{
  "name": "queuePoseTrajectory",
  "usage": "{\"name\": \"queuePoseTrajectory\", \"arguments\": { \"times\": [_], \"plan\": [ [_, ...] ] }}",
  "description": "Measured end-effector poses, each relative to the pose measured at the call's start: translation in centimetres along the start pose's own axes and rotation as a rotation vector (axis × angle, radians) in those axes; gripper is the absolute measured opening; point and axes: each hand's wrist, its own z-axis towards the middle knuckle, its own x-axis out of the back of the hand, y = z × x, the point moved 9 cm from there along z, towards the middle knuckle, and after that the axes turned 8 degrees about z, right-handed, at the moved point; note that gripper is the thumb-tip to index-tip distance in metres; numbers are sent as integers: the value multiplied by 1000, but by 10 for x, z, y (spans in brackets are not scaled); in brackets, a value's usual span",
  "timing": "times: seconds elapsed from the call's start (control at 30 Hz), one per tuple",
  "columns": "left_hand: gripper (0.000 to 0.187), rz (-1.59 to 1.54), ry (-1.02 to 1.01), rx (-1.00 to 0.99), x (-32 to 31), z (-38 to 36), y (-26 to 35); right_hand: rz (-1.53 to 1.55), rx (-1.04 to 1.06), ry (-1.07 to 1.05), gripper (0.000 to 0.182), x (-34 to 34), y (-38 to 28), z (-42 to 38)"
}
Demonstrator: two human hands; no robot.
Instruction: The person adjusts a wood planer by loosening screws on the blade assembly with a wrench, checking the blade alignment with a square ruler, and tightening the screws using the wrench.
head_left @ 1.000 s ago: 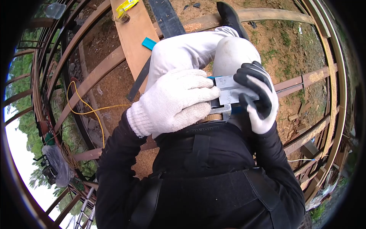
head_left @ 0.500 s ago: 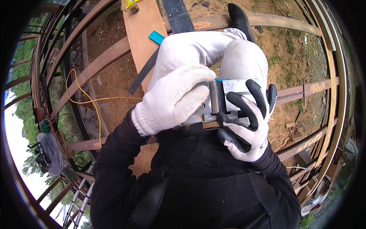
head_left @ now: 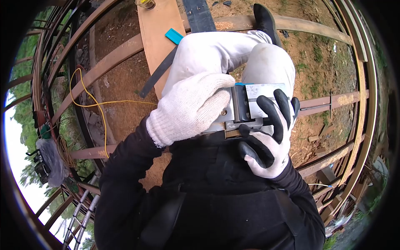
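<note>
An electric planer (head_left: 266,92) lies on my lap with its metal sole facing up. The dark cutter drum (head_left: 241,106) shows in the gap between its two plates. My left hand (head_left: 191,106), in a white knit glove, is closed over the planer's left part; the fingertips reach the edge beside the drum, and what lies under the palm is hidden. My right hand (head_left: 273,133), in a white glove with black-coated fingers, curves round the planer's right side. Its fingers are bent over the plate and the thumb sits near the front edge.
A brown board (head_left: 160,31) and a dark strip (head_left: 158,73) lie left of my legs, with a teal piece (head_left: 174,36) nearby. A yellow cord (head_left: 100,104) loops at the left. Wooden beams (head_left: 308,27) cross the dirt ground. A bagged object (head_left: 52,162) hangs far left.
The view has shifted slightly. The fingers of my right hand have moved a little lower on the plate, so more of it shows. My left hand keeps about the same place on the planer.
</note>
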Motion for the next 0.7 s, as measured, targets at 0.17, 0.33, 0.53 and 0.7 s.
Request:
{"name": "queuePoseTrajectory", "arguments": {
  "times": [0.17,0.33,0.53,0.7],
  "plan": [
    [25,-26,65,-66,11,0,9,-86,32,-54,42,-7,-9,6],
    [21,-27,68,51,13,-7,0,-10,-14,78,48,-3,3,0],
    [20,-47,82,104,13,-6,-6,-18,42,-36,52,-10,-5,5],
    [21,-34,96,150,17,-12,-14,53,-17,140,47,-2,5,3]
  ]
}}
